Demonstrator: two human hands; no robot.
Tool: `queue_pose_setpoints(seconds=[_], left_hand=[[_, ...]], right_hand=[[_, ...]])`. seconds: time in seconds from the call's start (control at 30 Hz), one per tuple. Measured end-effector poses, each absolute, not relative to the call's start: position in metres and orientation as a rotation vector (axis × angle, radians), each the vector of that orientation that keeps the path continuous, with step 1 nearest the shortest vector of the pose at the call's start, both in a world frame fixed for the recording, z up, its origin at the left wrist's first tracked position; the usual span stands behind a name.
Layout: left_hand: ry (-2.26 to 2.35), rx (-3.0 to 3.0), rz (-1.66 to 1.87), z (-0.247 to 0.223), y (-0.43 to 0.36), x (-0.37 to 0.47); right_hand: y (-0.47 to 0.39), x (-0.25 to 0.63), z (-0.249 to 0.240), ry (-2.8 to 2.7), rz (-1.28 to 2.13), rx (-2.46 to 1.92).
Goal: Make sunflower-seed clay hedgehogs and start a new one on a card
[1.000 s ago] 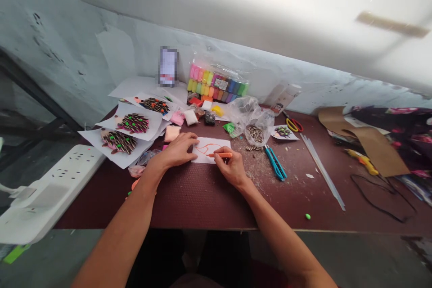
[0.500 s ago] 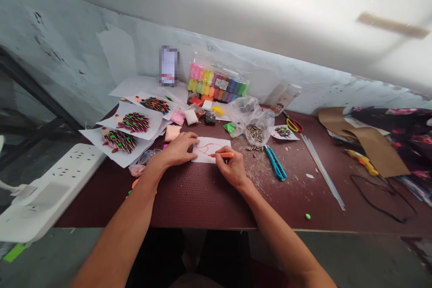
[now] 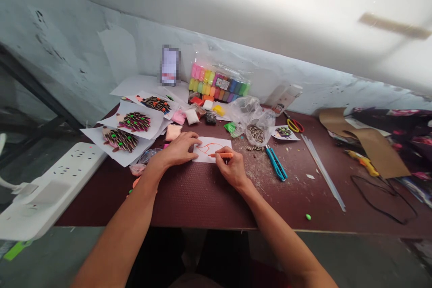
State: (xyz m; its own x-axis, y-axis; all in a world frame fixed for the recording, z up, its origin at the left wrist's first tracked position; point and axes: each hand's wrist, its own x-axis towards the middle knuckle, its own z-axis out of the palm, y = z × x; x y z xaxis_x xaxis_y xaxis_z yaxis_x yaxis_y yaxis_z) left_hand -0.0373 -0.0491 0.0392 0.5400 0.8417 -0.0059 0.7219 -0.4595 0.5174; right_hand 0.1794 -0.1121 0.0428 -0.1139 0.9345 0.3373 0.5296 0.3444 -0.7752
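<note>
A small white paper [image 3: 201, 157] lies on the dark red table, with a curved orange outline drawn on it. My right hand [image 3: 232, 166] grips an orange marker [image 3: 225, 155], its tip pointing left and resting on the paper. Flat across the paper's left edge lies my left hand [image 3: 180, 148], fingers stretched out and holding nothing. Just behind the left hand sits a packet of peach clay [image 3: 173, 132]. Beyond the paper are packets of white clay [image 3: 192, 116], black clay [image 3: 211, 118] and green clay [image 3: 231, 128].
Paper sheets with seed-covered hedgehogs [image 3: 135, 122] lie left, beside a white power strip [image 3: 67, 175]. A bag of striped seeds [image 3: 255, 133], a teal utility knife [image 3: 276, 163], scissors [image 3: 294, 125], clear glue sticks [image 3: 324, 173] and a yellow glue gun [image 3: 363, 163] lie right. Coloured clay [image 3: 219, 83] stands behind.
The whole view has shifted very slightly. Both hands and the marker keep nearly the same places on the paper.
</note>
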Motion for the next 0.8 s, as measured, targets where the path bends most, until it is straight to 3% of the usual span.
queue_pose_setpoints(seconds=[0.8], left_hand=[[1.277,2.305,0.340,0.0425,-0.0505,-0.0350]], right_hand=[[-0.1121,0.1774,0.0427,-1.811,0.597,-1.302]])
